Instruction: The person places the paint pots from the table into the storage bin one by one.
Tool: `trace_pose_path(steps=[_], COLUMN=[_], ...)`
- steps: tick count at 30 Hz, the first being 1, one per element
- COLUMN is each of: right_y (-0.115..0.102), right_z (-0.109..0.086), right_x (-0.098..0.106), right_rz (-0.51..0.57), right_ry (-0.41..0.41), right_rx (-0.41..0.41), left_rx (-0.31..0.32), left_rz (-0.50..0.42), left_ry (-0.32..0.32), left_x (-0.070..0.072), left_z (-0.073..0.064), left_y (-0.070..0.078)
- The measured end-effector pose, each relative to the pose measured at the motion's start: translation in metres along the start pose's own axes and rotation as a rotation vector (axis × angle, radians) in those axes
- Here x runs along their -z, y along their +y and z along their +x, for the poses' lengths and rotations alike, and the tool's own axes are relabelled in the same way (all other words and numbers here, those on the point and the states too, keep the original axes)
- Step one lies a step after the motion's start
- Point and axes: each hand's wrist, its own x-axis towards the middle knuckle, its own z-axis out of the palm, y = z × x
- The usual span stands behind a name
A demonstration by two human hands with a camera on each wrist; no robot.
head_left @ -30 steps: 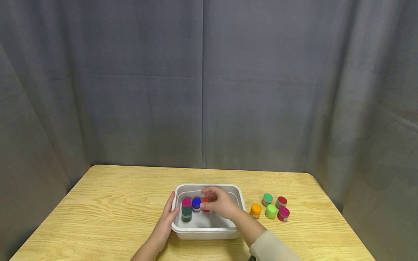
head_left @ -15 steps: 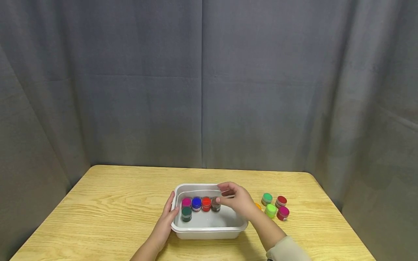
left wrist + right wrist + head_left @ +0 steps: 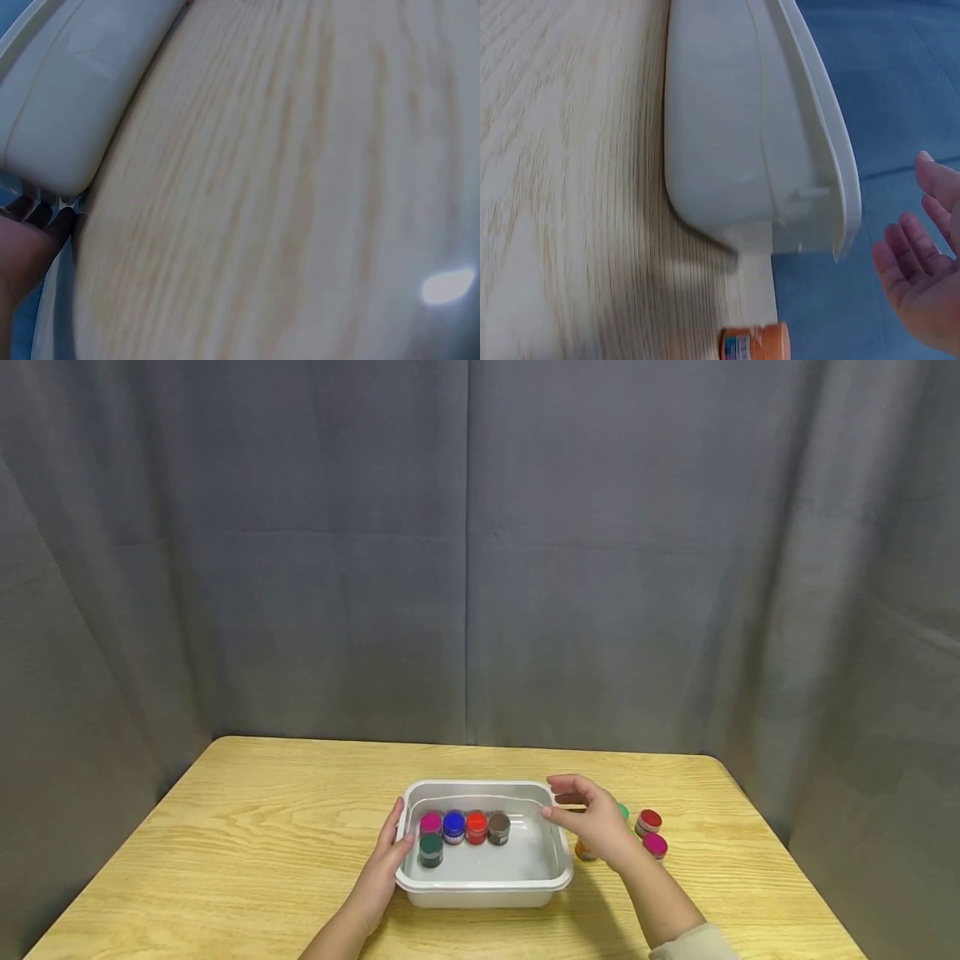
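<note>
A white plastic tub [image 3: 483, 887] stands on the wooden table. Inside it are several small paint jars: a magenta-lidded jar [image 3: 431, 823], a blue jar [image 3: 453, 827], a red jar [image 3: 476, 827] and a brown jar [image 3: 498, 828] in a row, with a dark green jar [image 3: 431, 850] in front. My left hand [image 3: 381, 868] holds the tub's left side, thumb over the rim and fingers along the outer wall. Above the tub's right rim, my right hand [image 3: 594, 821] hangs with fingers spread and nothing in them, also visible in the right wrist view.
To the right of the tub, partly behind my right hand, are an orange jar [image 3: 586, 851], a green jar [image 3: 623, 811], a dark red jar [image 3: 648, 822] and a magenta jar [image 3: 655, 845]. Grey curtains [image 3: 465, 568] surround the wooden table [image 3: 247, 860].
My right hand has let go of the brown jar beside the red one and moved right, out of the tub toward the outside jars. My left hand has stayed on the tub.
</note>
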Motion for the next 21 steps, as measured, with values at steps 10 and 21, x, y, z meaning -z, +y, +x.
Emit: trace_pose_path(steps=[10,21], right_y=[0.016,0.036], right_z=[-0.009,-0.023], right_x=[0.031,0.061], right_rz=[-0.058,-0.115], right_ry=[0.07,0.101], right_rx=[-0.025,-0.101], left_rx=[-0.025,-0.016], left_rz=[0.004,0.001], left_ry=[-0.007,-0.004], left_x=[0.0,-0.001], left_z=[0.0,-0.001], left_y=[0.0,0.001])
